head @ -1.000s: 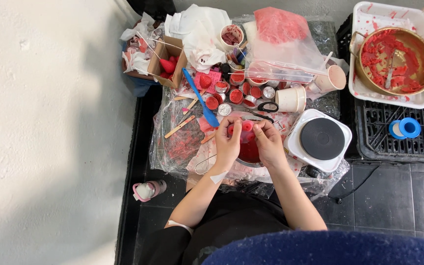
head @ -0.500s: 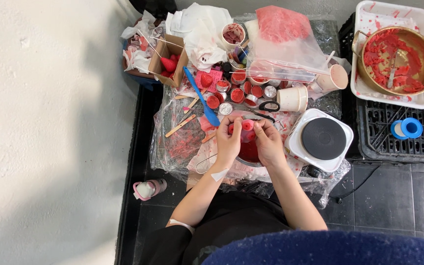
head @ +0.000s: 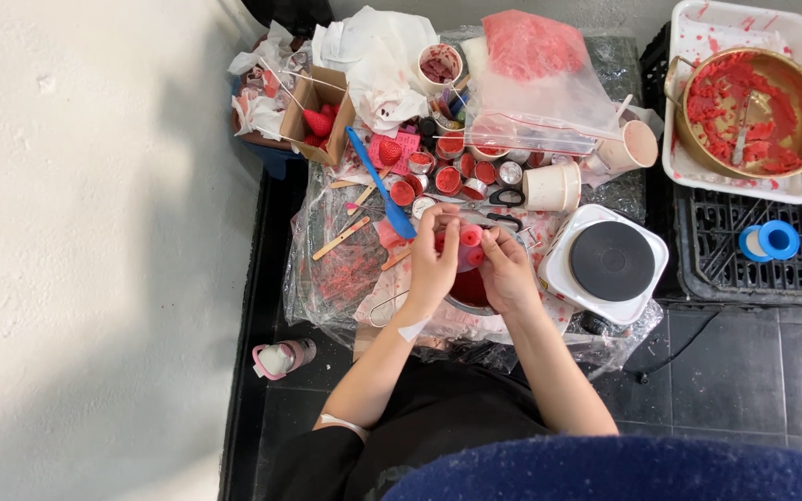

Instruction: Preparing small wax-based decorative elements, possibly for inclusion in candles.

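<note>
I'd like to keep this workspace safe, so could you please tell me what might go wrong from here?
1. Both hands, left and right, hold small red pieces over a red-filled pot; a dropped piece could splash.
2. The hot plate sits right beside the right hand, and its cord trails across the floor; a snag seems possible.
3. Scissors lie among the crowded small red cups.

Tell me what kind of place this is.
Probably a makeshift craft spot for wax or candle making, set up on a dark tiled floor. Signs: a single electric hot plate, a metal pot smeared with red residue, and small red-filled cups on plastic sheeting.
</note>
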